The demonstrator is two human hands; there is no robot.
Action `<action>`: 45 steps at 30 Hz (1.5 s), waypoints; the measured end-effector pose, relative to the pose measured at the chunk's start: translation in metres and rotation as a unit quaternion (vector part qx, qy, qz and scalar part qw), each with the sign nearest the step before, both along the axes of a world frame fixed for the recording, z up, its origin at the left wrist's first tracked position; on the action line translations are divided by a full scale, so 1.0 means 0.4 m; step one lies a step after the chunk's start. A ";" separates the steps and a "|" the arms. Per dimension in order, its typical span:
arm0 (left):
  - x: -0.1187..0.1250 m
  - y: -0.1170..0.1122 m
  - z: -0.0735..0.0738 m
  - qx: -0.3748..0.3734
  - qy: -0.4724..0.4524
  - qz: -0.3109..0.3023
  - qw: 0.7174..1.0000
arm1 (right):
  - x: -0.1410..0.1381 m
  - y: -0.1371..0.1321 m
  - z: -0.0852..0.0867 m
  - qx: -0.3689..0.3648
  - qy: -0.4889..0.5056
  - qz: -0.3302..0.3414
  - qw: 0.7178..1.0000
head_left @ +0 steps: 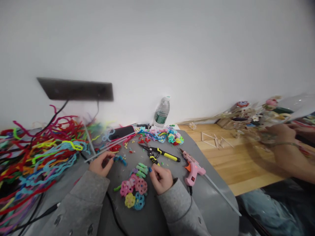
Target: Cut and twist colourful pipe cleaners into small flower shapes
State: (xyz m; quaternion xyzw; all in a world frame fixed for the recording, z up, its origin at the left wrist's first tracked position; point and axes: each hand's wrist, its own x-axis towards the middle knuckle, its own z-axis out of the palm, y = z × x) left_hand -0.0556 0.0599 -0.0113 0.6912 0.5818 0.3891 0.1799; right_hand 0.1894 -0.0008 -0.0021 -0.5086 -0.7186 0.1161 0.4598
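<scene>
My left hand (pixel 102 163) is closed in a pinch, with a short, bent blue pipe cleaner (pixel 120 160) at its fingertips. The fingers of my right hand (pixel 161 178) are curled together, and a small dark blue bit (pixel 150 169) shows at their tips; its kind is unclear. Between the hands lie pipe-cleaner flowers (pixel 141 186) in pink, yellow and blue. Coiled green pipe cleaners (pixel 142 169) rest just left of my right hand. Beyond that hand are black-and-yellow pliers (pixel 168 155), lying on the grey table (pixel 211 203).
A pink glue gun (pixel 194 170) lies to the right, a glue stick (pixel 222 194) beside it. Loose pipe cleaners (pixel 49 160) heap up at left. A water bottle (pixel 162 113) and phone (pixel 120 132) are at the back. Another person's hand (pixel 283 141) is over the wooden table (pixel 221 164).
</scene>
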 end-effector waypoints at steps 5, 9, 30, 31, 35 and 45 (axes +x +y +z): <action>-0.034 0.009 0.004 0.044 0.067 0.055 0.995 | 0.005 -0.001 0.011 -0.042 -0.021 0.069 0.996; -0.048 0.020 -0.019 0.026 0.121 0.011 0.992 | 0.012 0.006 0.015 -0.071 -0.017 0.096 0.993; 0.018 -0.018 0.052 0.002 -0.040 0.017 0.999 | 0.020 0.008 0.017 -0.084 0.037 0.070 0.993; 0.025 -0.020 0.051 0.004 -0.052 -0.017 0.999 | 0.018 0.008 0.016 -0.087 0.040 0.061 0.994; 0.058 -0.030 0.041 -0.018 -0.036 -0.105 0.994 | 0.014 0.008 0.011 -0.096 0.040 0.039 0.994; 0.001 -0.016 0.036 0.004 -0.021 0.130 0.991 | 0.037 0.007 -0.004 -0.125 0.040 0.088 0.987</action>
